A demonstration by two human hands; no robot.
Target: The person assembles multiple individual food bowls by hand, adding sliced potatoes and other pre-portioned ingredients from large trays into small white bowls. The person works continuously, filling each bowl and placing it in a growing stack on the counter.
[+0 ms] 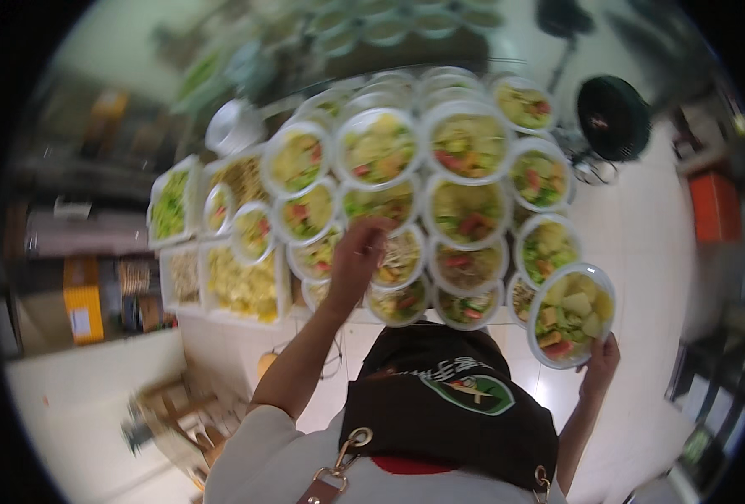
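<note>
My right hand [601, 368] is closed on the lower right rim of a round white-rimmed bowl of salad [574, 315]. Pale chunks, green leaves and a red piece fill this bowl, which is tilted beyond the table's near right corner. Over the middle of the stacked bowls hovers my left hand [362, 250], fingers loosely bent and apart, with nothing visible in them. Just under its fingers are a salad bowl [378, 204] and a bowl with pale shreds [400, 254]. Slight blur hides whether the fingertips touch a rim.
Several stacked salad bowls [466, 143] cover the table. At left stand white tubs of shredded greens [171, 206], brown shreds [240, 178] and yellow chunks [242, 281]. White empty bowls [235, 126] are stacked behind them. A dark fan [613, 118] stands at the far right.
</note>
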